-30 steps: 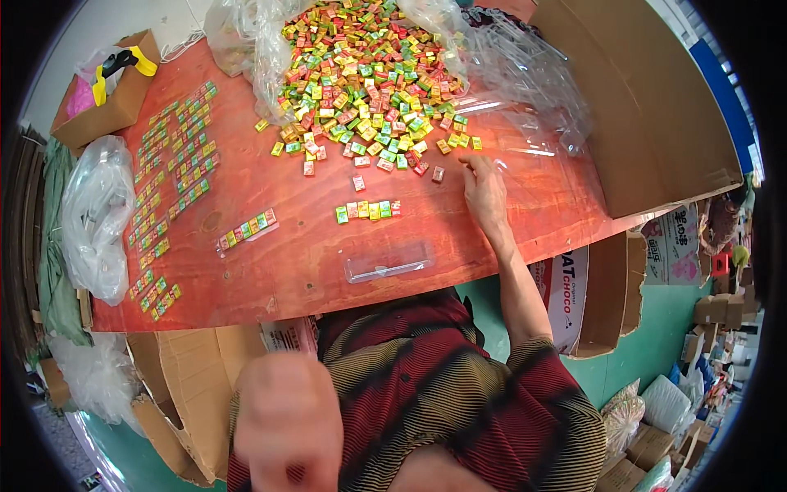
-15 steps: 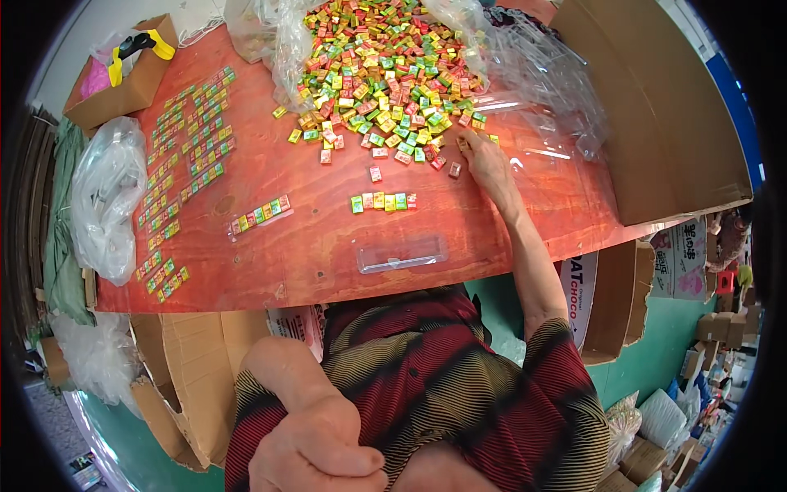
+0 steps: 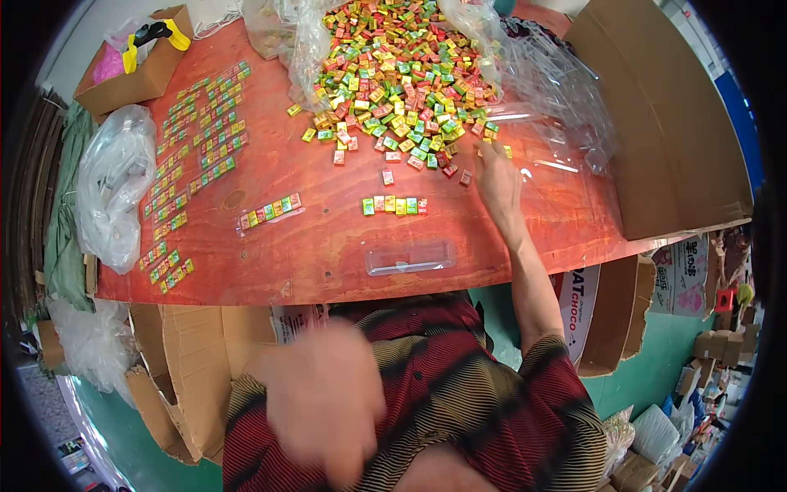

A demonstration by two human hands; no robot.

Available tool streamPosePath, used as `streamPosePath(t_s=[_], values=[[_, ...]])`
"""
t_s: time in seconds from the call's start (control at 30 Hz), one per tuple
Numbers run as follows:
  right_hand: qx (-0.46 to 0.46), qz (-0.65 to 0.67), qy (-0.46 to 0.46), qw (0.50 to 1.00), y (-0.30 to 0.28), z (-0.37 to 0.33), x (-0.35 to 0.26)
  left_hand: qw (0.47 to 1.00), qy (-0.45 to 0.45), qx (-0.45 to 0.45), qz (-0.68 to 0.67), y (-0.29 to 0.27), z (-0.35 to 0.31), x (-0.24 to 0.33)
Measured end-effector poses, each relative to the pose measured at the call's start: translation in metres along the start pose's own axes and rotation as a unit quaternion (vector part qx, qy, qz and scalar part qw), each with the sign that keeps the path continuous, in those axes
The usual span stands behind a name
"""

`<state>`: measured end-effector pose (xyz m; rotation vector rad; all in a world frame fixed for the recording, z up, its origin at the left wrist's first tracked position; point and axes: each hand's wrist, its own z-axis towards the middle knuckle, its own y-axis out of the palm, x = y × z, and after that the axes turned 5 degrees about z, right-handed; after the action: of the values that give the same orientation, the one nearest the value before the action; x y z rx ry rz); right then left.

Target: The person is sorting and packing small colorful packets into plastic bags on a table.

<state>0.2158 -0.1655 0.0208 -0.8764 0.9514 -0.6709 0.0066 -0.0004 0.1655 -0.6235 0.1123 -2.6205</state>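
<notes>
small glossy square candies (image 3: 393, 74), red, green, yellow and orange, lie heaped on the red wooden desk (image 3: 328, 246) just beyond the right hand (image 3: 496, 176); its grip cannot be told. the left hand (image 3: 324, 402) is blurred, grip unclear. a clear plastic tray (image 3: 408, 257) lies nearer.

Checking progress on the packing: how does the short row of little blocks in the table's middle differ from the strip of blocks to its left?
The middle row lies bare and level; the left strip sits in clear wrapping and slants. The middle row is nearer the right hand and the big pile. Both are mixed-colour blocks on the red table.
</notes>
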Motion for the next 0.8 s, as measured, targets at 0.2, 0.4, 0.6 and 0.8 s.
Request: streamPosePath(t_s=[0.2,0.4,0.6,0.8], values=[[-0.127,0.156,-0.165,0.966,0.014,-0.007,-0.077,0.887,-0.233,-0.152,0.369,-0.001,-0.095,-0.103],[-0.178,0.046,-0.177,0.967,0.055,-0.002,-0.080,0.862,-0.342,-0.243,0.284,0.009,-0.116,-0.136],[-0.136,0.125,-0.209,0.960,0.049,-0.006,-0.085,0.860,-0.341,-0.267,0.270,0.005,-0.115,-0.144],[-0.082,0.114,-0.270,0.953,0.049,-0.039,-0.095,0.857,-0.363,-0.251,0.267,-0.015,-0.116,-0.141]])
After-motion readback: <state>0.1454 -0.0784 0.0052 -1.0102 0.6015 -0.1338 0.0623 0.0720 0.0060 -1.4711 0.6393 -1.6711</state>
